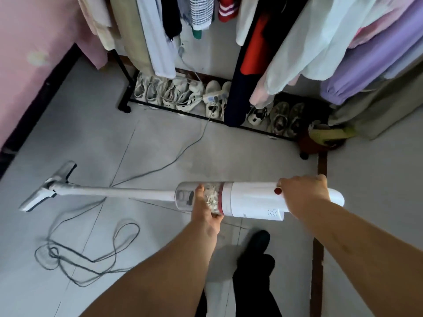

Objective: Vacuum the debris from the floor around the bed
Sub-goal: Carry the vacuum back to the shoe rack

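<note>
Grey tiled floor [160,138] beside the bed [29,72]. Fingers of my left hand [206,211] curl round the dust cup [185,197]. My right hand [304,195] grips the vacuum [251,200] at its rear. The floor head [48,188] lies near the bed, apparently tilted. Step, as I judge: mid-pass. Next, set the head flat, clear of the looped cord [91,255].

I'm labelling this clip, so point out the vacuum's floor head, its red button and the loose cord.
floor head [49,186], head view, middle, at the tube joint
red button [277,191], head view, centre of the button
cord [92,261], head view, bend in the coiled part
</note>
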A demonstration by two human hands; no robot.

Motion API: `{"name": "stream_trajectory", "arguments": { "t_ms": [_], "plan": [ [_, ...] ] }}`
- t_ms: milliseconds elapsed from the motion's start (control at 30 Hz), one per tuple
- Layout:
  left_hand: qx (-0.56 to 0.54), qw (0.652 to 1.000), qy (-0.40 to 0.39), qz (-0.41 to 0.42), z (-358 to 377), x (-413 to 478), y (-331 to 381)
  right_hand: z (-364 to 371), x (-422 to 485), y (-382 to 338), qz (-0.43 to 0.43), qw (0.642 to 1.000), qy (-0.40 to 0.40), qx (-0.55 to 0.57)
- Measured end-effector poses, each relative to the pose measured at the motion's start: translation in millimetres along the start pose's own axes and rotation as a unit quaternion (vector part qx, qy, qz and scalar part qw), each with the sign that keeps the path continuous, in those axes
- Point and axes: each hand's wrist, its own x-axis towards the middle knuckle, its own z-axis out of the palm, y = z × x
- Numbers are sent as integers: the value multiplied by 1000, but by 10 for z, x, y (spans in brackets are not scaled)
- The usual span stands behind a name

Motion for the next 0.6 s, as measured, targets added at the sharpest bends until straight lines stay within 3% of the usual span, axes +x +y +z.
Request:
{"name": "stream_trajectory", "arguments": {
  "t_ms": [300, 600],
  "plan": [
    [-39, 998, 41, 28, 861, 1345, 595, -14, 1702, 12, -17, 1000, -1, 15],
    [-70, 996, 12, 59, 846, 3244, 946, 989, 3437, -713, 0, 994, 103, 32]
  ]
}}
